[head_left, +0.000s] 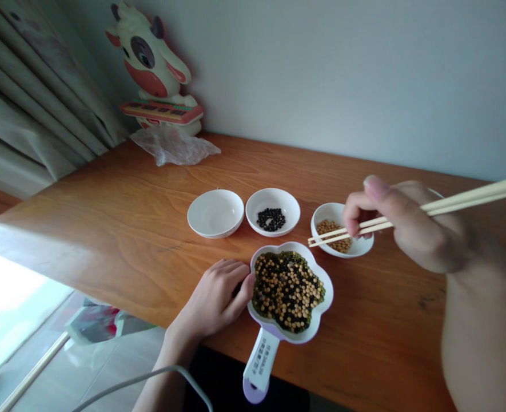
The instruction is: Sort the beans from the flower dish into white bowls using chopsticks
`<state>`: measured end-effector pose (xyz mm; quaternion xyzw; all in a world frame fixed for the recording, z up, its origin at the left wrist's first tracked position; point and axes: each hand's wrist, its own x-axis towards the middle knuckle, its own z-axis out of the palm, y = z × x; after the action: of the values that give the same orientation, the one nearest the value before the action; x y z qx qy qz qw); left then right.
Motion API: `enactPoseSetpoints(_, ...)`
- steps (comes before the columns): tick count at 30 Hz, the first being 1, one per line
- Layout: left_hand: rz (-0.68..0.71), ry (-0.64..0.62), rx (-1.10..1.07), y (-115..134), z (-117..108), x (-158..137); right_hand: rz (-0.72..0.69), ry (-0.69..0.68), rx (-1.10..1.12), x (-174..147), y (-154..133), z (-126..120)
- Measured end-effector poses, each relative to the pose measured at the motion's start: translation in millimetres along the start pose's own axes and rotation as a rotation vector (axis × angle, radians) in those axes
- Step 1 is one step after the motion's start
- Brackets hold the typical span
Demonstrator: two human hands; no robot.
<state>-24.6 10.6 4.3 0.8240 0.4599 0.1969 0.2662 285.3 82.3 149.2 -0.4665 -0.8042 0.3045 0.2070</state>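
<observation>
A flower-shaped, long-handled white and lilac dish (327, 280) lies near the table's front edge, filled with mixed yellow, black and green beans (287, 292). Against its left rim, my left hand (222, 292) is closed, fingers curled and thumb on the edge. My right hand (411, 223) grips a pair of chopsticks (407, 218). Their tips are close together, between the dish and a white bowl (359, 247) of yellow beans (336, 236); no bean shows between them. A second white bowl (293, 203) contains black beans (271, 219); a third bowl (216, 212) shows only its white inside.
A cow-shaped toy keyboard (162, 109) stands at the back left behind a crumpled clear plastic bag (178, 147). A white rim (436, 193) peeks out behind my right hand. A grey cable (150, 375) crosses the bottom. The wall (342, 74) borders the table's far side.
</observation>
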Motion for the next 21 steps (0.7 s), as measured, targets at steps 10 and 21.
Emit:
enactPoseSetpoints(10,0.003,0.005,-0.003,-1.5,0.7,0.2,0.133,0.147,-0.158,-10.6,27.3,-26.3)
enactPoseSetpoints(21,-0.013,0.006,0.003,1.5,-0.6,-1.2,-0.132,-0.137,0.059,4.5,-15.0,33.0)
